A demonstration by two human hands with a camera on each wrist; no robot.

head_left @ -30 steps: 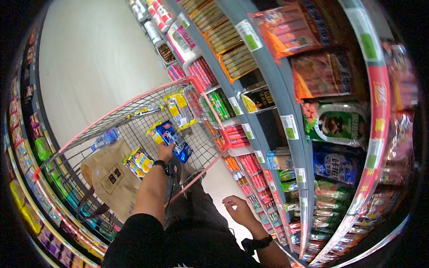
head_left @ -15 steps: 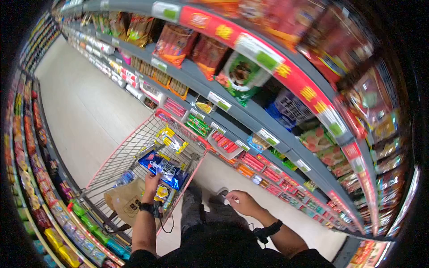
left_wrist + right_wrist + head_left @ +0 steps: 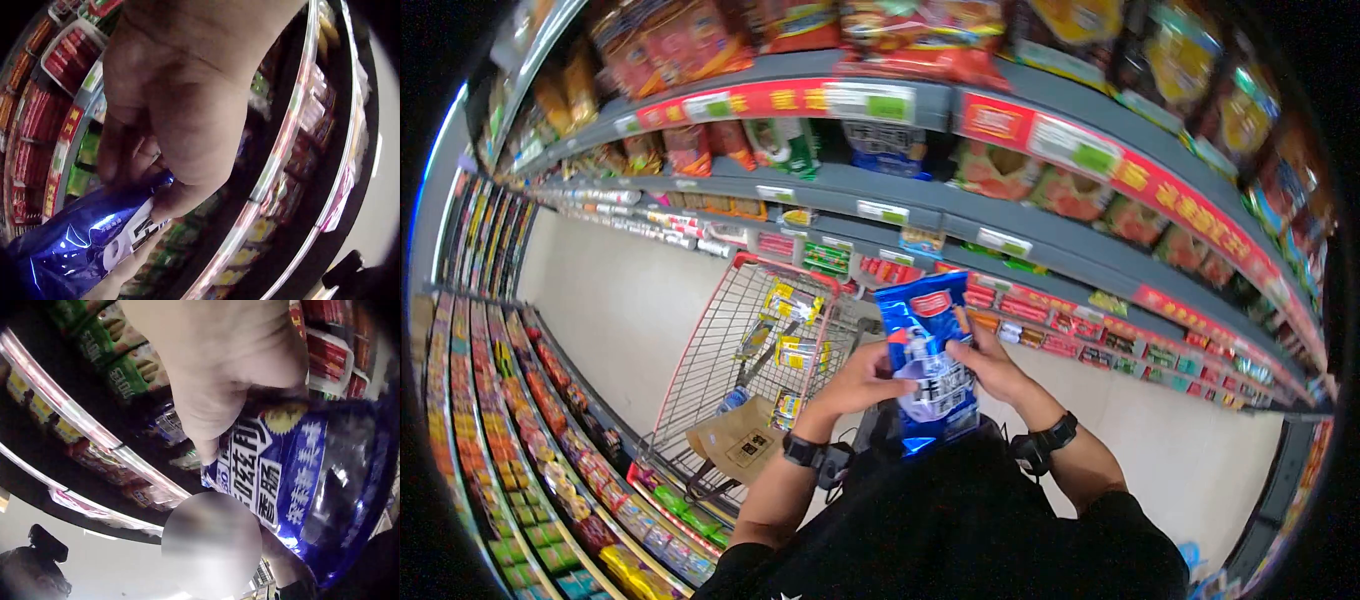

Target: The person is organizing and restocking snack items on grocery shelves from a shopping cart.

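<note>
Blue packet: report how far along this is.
Done: several yellow packs and a brown paper bag already lie in the shopping cart. In hand: both hands, left hand and right hand, hold the blue packet up above the cart. Left: the packet is not in the cart yet.

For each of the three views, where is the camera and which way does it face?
Head: worn on the head, looking down at both hands, left hand and right hand, holding a blue packet beside the cart; forearms show.
Left wrist: looks along the left hand at the packet.
Right wrist: looks along the right hand at the packet.
All share the packet.
</note>
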